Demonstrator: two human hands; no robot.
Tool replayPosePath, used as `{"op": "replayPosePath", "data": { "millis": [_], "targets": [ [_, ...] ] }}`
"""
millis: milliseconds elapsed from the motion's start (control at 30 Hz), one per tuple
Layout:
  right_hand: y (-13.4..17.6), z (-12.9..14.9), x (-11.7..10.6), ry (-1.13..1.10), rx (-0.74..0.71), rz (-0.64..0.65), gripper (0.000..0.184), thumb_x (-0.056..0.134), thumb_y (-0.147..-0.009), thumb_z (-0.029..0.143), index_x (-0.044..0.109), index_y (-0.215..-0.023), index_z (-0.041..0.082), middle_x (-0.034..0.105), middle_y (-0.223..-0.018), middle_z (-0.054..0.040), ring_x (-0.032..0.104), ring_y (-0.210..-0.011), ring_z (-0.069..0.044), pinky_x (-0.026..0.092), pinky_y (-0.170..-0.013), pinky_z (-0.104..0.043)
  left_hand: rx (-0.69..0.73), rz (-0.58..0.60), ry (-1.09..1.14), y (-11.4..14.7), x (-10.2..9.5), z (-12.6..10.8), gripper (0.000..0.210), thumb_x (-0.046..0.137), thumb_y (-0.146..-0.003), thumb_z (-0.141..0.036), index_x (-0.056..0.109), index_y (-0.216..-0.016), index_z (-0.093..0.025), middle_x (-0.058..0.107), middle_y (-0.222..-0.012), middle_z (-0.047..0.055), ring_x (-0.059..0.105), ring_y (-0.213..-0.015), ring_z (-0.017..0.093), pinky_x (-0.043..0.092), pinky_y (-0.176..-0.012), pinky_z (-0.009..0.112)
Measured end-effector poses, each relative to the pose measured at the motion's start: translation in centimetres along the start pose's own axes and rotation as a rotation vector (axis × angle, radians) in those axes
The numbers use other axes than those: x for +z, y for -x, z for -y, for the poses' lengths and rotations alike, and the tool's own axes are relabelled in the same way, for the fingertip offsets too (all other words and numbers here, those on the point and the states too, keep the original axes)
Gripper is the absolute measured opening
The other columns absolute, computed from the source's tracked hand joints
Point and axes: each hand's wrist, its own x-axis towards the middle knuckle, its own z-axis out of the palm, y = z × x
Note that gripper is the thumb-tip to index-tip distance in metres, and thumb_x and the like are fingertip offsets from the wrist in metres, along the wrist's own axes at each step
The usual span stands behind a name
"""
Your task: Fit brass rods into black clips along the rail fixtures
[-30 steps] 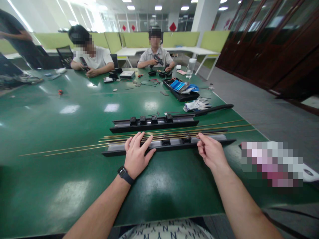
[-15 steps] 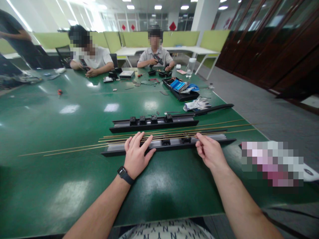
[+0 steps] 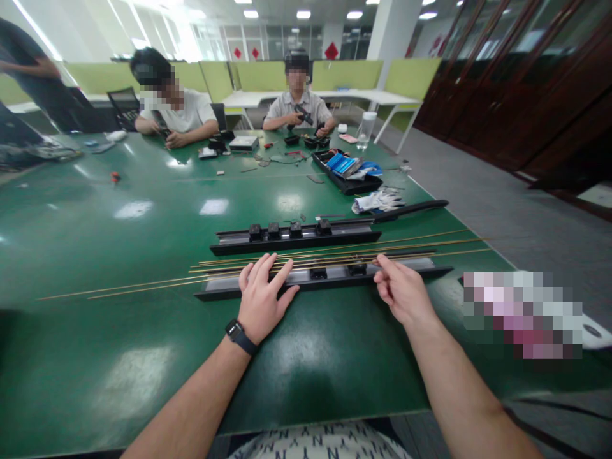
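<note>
Several long, thin brass-coloured rods (image 3: 315, 260) lie side by side across the near black rail (image 3: 335, 282), their ends reaching far past it on both sides. My left hand (image 3: 261, 298), with a dark watch on the wrist, rests palm down over the rods and the rail's left half, fingers spread. At the right, my right hand (image 3: 404, 290) has thumb and index finger pinched on a rod; the other fingers are curled. Black blocks (image 3: 357, 266) sit in the rail's channel between my hands. Whatever lies under my left palm is hidden.
Behind lies a second black rail (image 3: 296, 243) with several black blocks. Further back are work gloves (image 3: 377, 201), a black tray (image 3: 351, 186) of blue items and a bottle (image 3: 366, 131). Two people sit across the green table (image 3: 157, 223). A blurred-out object (image 3: 526, 312) lies right.
The left ends of the lowest rods have shifted very slightly to the right. Both of my hands stay in almost the same place.
</note>
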Motion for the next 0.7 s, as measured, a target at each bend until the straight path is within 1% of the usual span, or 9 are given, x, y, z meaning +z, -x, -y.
{"op": "replayPosePath", "data": {
  "millis": [133,400,600,700],
  "targets": [
    [0.1,0.05,0.09,0.0,-0.001,0.004,0.04,0.084,-0.069,0.048,0.065,-0.081,0.015,0.06,-0.054,0.0017,0.042,-0.029,-0.005,0.021,-0.023,-0.014,0.002,-0.004,0.001,-0.02,0.01,0.01,0.048,0.06,-0.092,-0.044,0.056,-0.138,-0.033,0.051,-0.147,0.011,0.042,-0.141,0.03,0.023,-0.117,0.049],
    [-0.2,0.02,-0.34,-0.042,-0.003,-0.047,0.034,0.083,-0.071,0.043,0.066,-0.082,0.016,0.059,-0.053,0.0025,0.042,-0.03,-0.006,0.023,-0.023,-0.015,0.001,-0.004,0.003,0.01,0.04,0.09,0.047,0.06,-0.092,-0.044,0.056,-0.138,-0.032,0.051,-0.147,0.012,0.043,-0.14,0.03,0.023,-0.117,0.049],
    [-0.17,-0.15,-0.2,-0.016,0.006,-0.009,0.039,0.083,-0.07,0.048,0.065,-0.083,0.016,0.062,-0.055,0.0008,0.042,-0.03,-0.006,0.021,-0.023,-0.014,0.002,-0.004,0.005,0.03,0.04,0.09,0.048,0.061,-0.092,-0.044,0.057,-0.138,-0.032,0.051,-0.148,0.012,0.042,-0.14,0.03,0.023,-0.117,0.05],
    [-0.12,-0.16,-0.11,-0.008,0.007,0.016,0.039,0.083,-0.07,0.047,0.065,-0.082,0.015,0.061,-0.055,0.0012,0.042,-0.029,-0.005,0.02,-0.023,-0.014,0.001,-0.002,0.004,0.04,-0.01,0.06,0.048,0.06,-0.092,-0.044,0.056,-0.138,-0.032,0.051,-0.148,0.011,0.042,-0.141,0.03,0.023,-0.117,0.05]
  ]
}}
